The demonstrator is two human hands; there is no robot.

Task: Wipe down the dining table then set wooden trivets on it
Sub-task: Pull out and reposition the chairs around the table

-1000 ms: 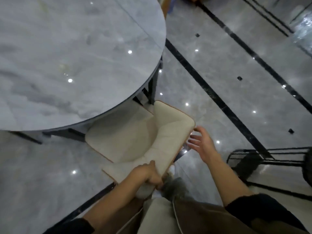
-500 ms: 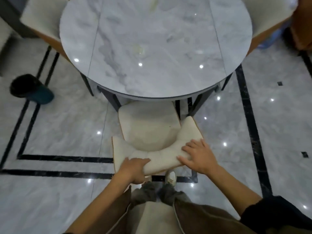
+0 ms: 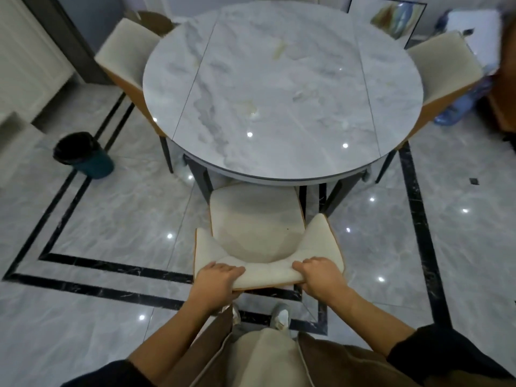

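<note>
Here, left hand (image 3: pixel 216 277) and right hand (image 3: pixel 321 275) gripping chair backrest (image 3: pixel 268 272), seat facing round dining table (image 3: pixel 279 93), tabletop seams running away.

The table (image 3: pixel 279 79) in front of me is pale grey-white marble, darker grey veins running through it, yellowish smudges near the middle. My chair (image 3: pixel 251 219) is cream with a thin orange-brown edge. The floor (image 3: pixel 97 224) is glossy grey marble, black stripes framing it. The bin (image 3: pixel 96 166) is dark teal, black-lined. My sleeves (image 3: pixel 446 356) are black.
</note>
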